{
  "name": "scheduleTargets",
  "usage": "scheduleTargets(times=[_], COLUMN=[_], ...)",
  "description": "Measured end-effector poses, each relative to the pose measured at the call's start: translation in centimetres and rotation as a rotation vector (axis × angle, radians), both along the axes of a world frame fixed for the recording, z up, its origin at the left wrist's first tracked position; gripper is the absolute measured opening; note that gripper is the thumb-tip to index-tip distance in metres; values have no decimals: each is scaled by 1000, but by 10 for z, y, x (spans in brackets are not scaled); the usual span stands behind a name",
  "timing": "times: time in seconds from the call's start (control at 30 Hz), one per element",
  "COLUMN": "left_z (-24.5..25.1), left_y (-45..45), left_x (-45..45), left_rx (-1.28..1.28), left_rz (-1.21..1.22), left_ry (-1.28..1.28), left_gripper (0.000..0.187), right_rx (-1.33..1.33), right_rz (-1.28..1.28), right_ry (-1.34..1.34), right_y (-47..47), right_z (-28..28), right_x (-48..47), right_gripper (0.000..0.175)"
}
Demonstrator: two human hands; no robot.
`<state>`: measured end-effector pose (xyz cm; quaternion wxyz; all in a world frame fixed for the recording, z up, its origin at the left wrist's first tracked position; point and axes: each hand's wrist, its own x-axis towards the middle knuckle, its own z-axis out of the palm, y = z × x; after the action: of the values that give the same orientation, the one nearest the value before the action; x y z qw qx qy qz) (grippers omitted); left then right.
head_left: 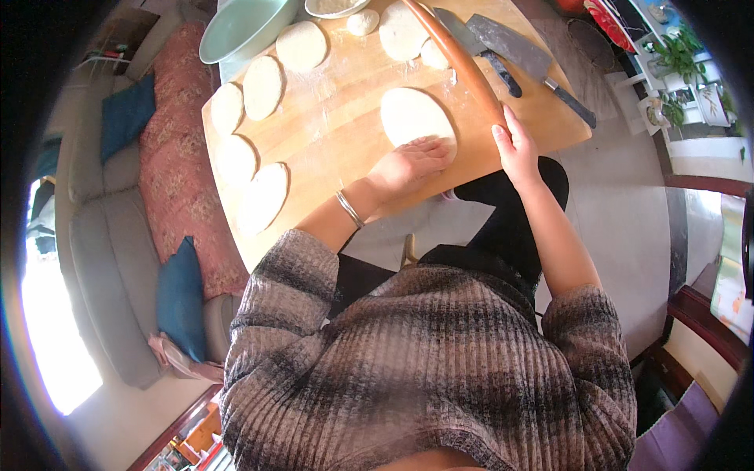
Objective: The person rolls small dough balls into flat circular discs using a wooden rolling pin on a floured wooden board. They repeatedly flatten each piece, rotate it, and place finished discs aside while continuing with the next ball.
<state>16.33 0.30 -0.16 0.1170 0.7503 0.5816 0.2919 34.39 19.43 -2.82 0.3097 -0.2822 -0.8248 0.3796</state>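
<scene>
My left hand (410,167) lies palm down on the near edge of a flat oval of dough (414,116) and holds nothing. A silver bangle (350,209) circles that wrist. In my right hand (518,152) is the near end of a long wooden rolling pin (456,59), which slants away over the wooden board (336,112). The pin passes above another dough round (403,32) and a small dough piece (435,54), partly hiding both. A small dough ball (362,22) lies close by.
Several dough rounds (263,88) line the board's left side. A pale green bowl (244,29) and a white bowl of flour-like powder (336,6) stand at the far edge. A cleaver (512,47) and a second dark-handled blade (462,32) lie right of the pin, the cleaver's handle overhanging the edge.
</scene>
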Motion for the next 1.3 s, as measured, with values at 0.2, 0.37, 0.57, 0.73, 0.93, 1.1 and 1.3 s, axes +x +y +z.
scheduleTargets(times=[0.2, 0.37, 0.57, 0.73, 0.93, 1.1, 1.3], left_z=[12, 0, -1, 3, 7, 4, 2], left_y=[25, 29, -74, -113, -62, -118, -149], left_x=[21, 23, -8, -10, -10, -20, -61], left_rx=[-190, -283, -250, -347, -369, -84, -311], left_rz=[424, 521, 639, 866, 817, 828, 716], left_ry=[285, 430, 476, 350, 288, 300, 404], left_gripper=[61, 60, 69, 78, 79, 75, 70], right_rx=[-22, -16, -36, -3, 34, 342, 759], right_rz=[-22, -26, 96, 134, 116, 407, 691], right_ry=[-7, -98, -85, -55, -162, -277, -192], right_y=[0, 2, 7, 7, 9, -4, -20], right_z=[-3, -3, -6, -11, -3, 24, 47], right_x=[0, -1, 4, 4, 2, 21, -40], right_gripper=[46, 47, 46, 45, 45, 47, 45])
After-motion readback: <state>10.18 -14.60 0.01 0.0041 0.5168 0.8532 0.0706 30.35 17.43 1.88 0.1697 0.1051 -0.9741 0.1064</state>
